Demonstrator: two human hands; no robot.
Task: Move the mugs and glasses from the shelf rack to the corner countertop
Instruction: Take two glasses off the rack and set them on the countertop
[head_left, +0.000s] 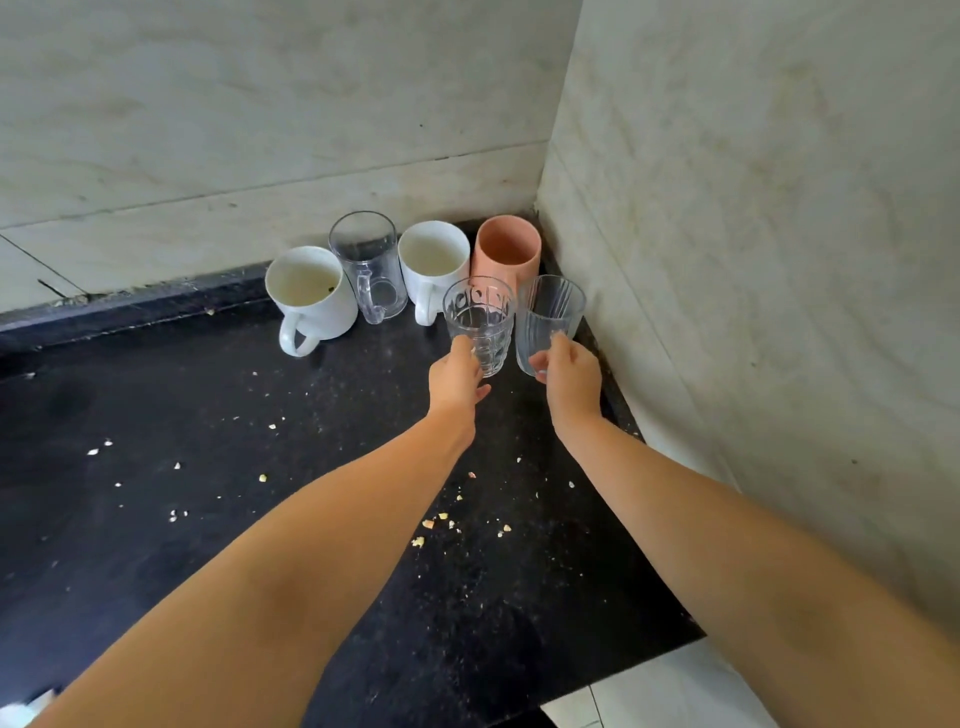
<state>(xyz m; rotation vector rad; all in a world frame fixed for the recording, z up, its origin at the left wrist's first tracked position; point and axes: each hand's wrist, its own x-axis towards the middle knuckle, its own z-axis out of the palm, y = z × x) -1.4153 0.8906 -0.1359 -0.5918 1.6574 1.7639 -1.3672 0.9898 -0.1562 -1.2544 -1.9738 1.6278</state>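
Observation:
My left hand (456, 378) grips a clear patterned glass (480, 322) near its base, upright at the black countertop (208, 467) corner. My right hand (571, 382) holds a clear ribbed glass (550, 317) beside it, tilted slightly toward the right wall. Behind them a row stands against the back wall: a white mug (311, 293), a clear glass mug with a handle (369, 265), a second white mug (434, 265) and a pink cup (506, 252) in the corner. The shelf rack is out of view.
Marble-look walls (753, 260) close the corner at the back and on the right. Several pale crumbs (431, 522) are scattered on the countertop. The counter's front edge meets a white tiled floor (665, 691) at the lower right.

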